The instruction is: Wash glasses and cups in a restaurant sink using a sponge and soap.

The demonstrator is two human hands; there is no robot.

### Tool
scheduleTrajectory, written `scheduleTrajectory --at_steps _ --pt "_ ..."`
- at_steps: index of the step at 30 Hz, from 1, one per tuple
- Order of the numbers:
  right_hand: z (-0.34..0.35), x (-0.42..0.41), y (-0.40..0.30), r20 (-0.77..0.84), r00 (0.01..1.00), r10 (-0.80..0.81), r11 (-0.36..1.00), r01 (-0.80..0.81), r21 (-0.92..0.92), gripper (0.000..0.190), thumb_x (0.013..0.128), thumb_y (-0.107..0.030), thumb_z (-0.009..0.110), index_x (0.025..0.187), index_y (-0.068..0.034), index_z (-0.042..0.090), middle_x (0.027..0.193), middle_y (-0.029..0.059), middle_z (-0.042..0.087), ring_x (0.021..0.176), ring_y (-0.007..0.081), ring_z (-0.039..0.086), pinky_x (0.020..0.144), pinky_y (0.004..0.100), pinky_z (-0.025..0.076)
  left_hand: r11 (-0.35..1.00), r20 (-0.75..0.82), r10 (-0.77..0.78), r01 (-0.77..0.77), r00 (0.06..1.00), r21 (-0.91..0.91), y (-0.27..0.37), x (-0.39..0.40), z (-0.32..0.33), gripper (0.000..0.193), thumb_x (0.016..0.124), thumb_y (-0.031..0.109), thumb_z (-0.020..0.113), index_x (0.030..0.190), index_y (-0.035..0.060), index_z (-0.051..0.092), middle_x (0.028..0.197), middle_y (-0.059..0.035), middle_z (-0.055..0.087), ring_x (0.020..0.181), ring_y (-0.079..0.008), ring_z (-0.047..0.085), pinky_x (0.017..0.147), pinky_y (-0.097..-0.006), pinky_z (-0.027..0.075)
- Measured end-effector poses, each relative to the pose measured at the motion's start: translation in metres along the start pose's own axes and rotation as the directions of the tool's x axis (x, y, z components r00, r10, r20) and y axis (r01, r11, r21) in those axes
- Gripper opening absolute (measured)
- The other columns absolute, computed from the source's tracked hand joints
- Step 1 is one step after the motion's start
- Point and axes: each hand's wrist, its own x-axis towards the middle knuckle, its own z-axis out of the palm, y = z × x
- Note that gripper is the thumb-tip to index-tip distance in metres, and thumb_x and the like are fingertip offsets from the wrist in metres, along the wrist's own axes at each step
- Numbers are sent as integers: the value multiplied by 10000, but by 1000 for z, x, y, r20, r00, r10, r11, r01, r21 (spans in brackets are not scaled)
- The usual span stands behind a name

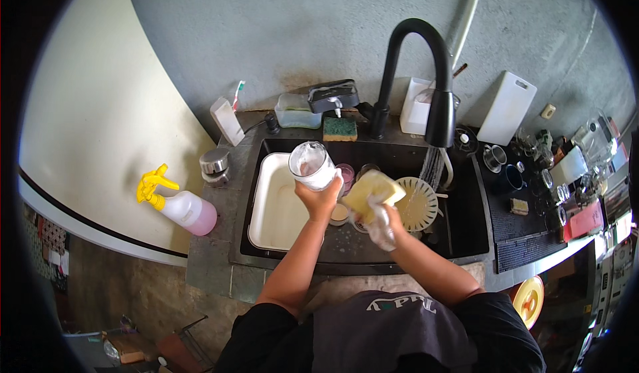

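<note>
My left hand (319,198) holds a clear drinking glass (310,166), tilted and streaked with suds, above the black sink (464,223). Just right of it, my right hand (387,223), covered in foam, grips a yellow sponge (374,193). Below and beside my hands a white rectangular basin (273,213), a slotted round plate or strainer (417,204) and small cups stand in the sink. Water runs from the black faucet (440,118) onto the right side of the sink. A green and yellow scouring sponge (340,129) lies on the back rim.
At left stand a spray bottle (187,213) with pink liquid and a metal container (214,162). A white cutting board (506,108) leans on the wall at right, near a black drying mat (529,250) with cups and jars.
</note>
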Motion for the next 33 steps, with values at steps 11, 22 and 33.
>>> scheduleTrajectory --at_steps 11,22,33 --pt "140 234 -99 320 621 -715 -393 21 -919 238 866 -212 429 1004 -40 515 957 131 528 784 321 611 689 392 494 992 132 -124 120 983 39 1 -10 -23 516 587 -42 647 1066 -22 457 945 -100 554 838 -176 581 747 -300 483" --pt "168 242 -96 171 947 -271 -653 -51 -756 442 734 -221 588 1150 -92 514 1202 111 445 1070 328 503 763 436 457 975 61 -220 220 974 -8 1 -11 -33 510 568 9 717 1028 -4 497 909 -85 575 810 -160 579 734 -301 474" --pt "112 141 -90 479 624 -617 -227 442 -868 452 788 -290 560 1158 -46 475 1068 144 550 902 190 573 718 350 445 886 231 -461 459 857 64 3 -23 -11 456 687 179 692 1064 10 500 890 -80 588 774 -183 595 701 -320 497"
